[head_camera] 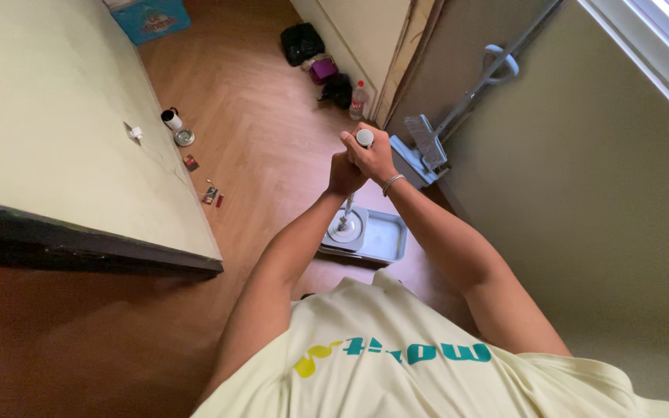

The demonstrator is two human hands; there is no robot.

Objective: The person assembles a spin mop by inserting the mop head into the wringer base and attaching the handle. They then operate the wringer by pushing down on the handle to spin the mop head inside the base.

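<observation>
Wooden herringbone floor [265, 147] is seen from above, bounded by a pale yellow-green wall [56, 124] on the left and a beige wall [582, 201] on the right. A mop handle [365, 138] is gripped upright at its white top end by both hands: the right hand [373, 159] is wrapped around the top, with a thin bracelet [391, 183] on that wrist, and the left hand [344, 174] is clenched around the shaft just below, touching the right. The shaft runs down into a grey mop bucket [385, 238] on the floor, where the round mop head [345, 230] sits in the left compartment. Just beyond the hands, a dustpan and brush set [426, 151] is leaned against the beige wall. A plastic bottle [358, 101], black bags [302, 42] and a purple item [323, 70] are grouped further back. A white cup [172, 119] and small scattered items [209, 193] lie along the left wall, and a blue box [151, 18] stands at the top.
</observation>
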